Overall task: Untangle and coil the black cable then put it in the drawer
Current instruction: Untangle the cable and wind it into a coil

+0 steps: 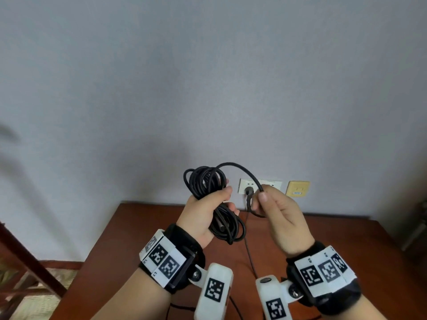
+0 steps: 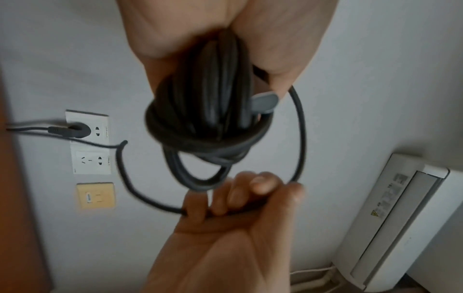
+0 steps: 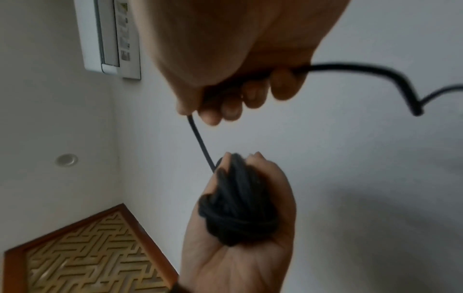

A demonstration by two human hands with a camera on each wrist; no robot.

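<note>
The black cable (image 1: 205, 183) is wound into a bundle of several loops, held in the air above the wooden table (image 1: 129, 245). My left hand (image 1: 208, 211) grips the bundle around its middle; the loops (image 2: 208, 111) and a grey metal end (image 2: 265, 103) show in the left wrist view. A loose strand (image 1: 240, 168) arcs from the bundle to my right hand (image 1: 275, 209), which closes its fingers (image 3: 250, 95) around it. Beyond the right hand the strand (image 3: 363, 69) trails on. The bundle (image 3: 235, 210) also shows in the right wrist view. No drawer is in view.
Two white wall sockets (image 1: 245, 187) and a yellow wall plate (image 1: 297, 188) sit just above the table's far edge. A plug (image 2: 75, 129) sits in one socket, its cord (image 1: 250, 252) running over the table. An air conditioner (image 2: 400, 218) is on the wall. Dark wooden furniture (image 1: 25, 257) stands left.
</note>
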